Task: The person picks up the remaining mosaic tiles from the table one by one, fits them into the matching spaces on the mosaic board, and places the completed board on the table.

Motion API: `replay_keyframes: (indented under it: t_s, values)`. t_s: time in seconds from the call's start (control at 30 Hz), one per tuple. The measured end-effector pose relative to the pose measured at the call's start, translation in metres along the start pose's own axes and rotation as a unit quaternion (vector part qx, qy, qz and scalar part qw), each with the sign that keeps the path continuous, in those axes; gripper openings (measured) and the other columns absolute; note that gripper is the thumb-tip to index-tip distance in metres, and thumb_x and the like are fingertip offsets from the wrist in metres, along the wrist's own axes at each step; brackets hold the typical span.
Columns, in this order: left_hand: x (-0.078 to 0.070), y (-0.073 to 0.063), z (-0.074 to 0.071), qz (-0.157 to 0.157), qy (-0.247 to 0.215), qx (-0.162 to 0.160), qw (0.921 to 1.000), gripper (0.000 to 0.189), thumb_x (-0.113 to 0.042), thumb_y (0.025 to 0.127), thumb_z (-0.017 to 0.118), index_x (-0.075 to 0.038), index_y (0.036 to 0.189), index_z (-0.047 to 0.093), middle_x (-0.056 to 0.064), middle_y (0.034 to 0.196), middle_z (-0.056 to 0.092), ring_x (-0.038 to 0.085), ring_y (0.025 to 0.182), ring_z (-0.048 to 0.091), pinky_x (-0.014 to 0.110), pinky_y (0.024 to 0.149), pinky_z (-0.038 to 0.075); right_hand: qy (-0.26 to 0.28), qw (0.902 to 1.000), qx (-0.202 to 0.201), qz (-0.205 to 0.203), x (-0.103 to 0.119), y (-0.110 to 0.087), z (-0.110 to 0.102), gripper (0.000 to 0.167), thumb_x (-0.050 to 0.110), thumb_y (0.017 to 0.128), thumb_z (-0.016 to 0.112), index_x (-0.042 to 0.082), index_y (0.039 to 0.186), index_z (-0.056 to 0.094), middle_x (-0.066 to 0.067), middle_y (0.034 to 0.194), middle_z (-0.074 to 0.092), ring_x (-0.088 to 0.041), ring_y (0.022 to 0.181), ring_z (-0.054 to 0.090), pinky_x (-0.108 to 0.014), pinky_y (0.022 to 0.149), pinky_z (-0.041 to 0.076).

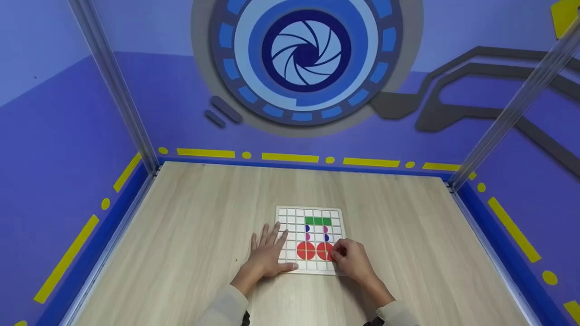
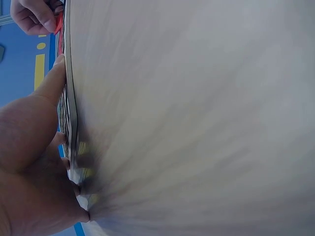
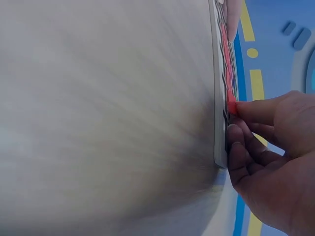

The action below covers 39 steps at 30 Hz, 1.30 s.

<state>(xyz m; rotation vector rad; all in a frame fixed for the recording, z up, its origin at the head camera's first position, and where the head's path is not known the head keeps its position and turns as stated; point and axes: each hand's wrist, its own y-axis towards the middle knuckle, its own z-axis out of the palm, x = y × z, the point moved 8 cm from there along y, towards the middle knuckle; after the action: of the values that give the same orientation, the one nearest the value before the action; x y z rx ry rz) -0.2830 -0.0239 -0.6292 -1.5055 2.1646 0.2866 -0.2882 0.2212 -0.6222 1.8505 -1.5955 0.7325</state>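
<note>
A square grid board (image 1: pixel 292 218) with white cells lies on the table. Green tiles (image 1: pixel 318 221) form a bar near its top, above two columns of blue and pink half-round tiles (image 1: pixel 308 236). Lower down, red quarter-round tiles (image 1: pixel 304 250) make two circles. My left hand (image 1: pixel 267 256), fingers spread, rests across the board's left edge, its thumb on the lower rim. At the right circle, my right hand (image 1: pixel 355 259) pinches a red tile (image 3: pixel 233 106) between thumb and fingers, low over the board. Those fingers hide part of the circle's right side.
The wooden table (image 1: pixel 217 203) extends around the board on all sides. Blue printed walls (image 1: pixel 281 142) enclose its back and sides, with metal posts (image 1: pixel 118 86) at the far corners.
</note>
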Motion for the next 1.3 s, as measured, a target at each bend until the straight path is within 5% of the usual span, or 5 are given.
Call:
replay_keyframes:
  t_s: [0.27,0.53,1.3]
  values:
    - [0.0005,-0.0025,-0.0009,-0.003,-0.002,-0.002,1.0,0.101,-0.062,0.092,0.075,-0.009,0.167,0.031,0.019,0.177,0.01,0.047,0.161,0.001,0.072,0.123,0.0,0.007,0.999,0.034,-0.026,-0.0002,-0.0032,-0.0003,0.003,0.004,0.097,0.076,0.006,0.098,0.073,0.001,0.088,0.063,-0.015,0.081,0.058,-0.024,0.065,0.05]
    - [0.0014,-0.0015,-0.0013,-0.008,0.003,-0.002,1.0,0.1,-0.06,0.093,0.074,-0.01,0.168,0.031,0.019,0.177,0.009,0.047,0.161,0.0,0.072,0.124,-0.002,0.006,0.9942,0.084,-0.067,0.0014,-0.0069,-0.0008,0.02,-0.003,0.091,0.077,0.009,0.107,0.073,-0.002,0.098,0.062,-0.017,0.087,0.058,-0.024,0.071,0.052]
    - [0.0034,0.001,0.004,-0.002,-0.016,-0.002,0.9999,0.101,-0.06,0.092,0.075,-0.007,0.167,0.031,0.02,0.177,0.008,0.048,0.161,-0.003,0.071,0.123,-0.006,0.004,0.9989,0.042,-0.019,0.0028,-0.0074,0.0046,0.02,-0.006,0.089,0.077,0.005,0.104,0.069,-0.005,0.096,0.058,-0.019,0.088,0.055,-0.025,0.07,0.049]
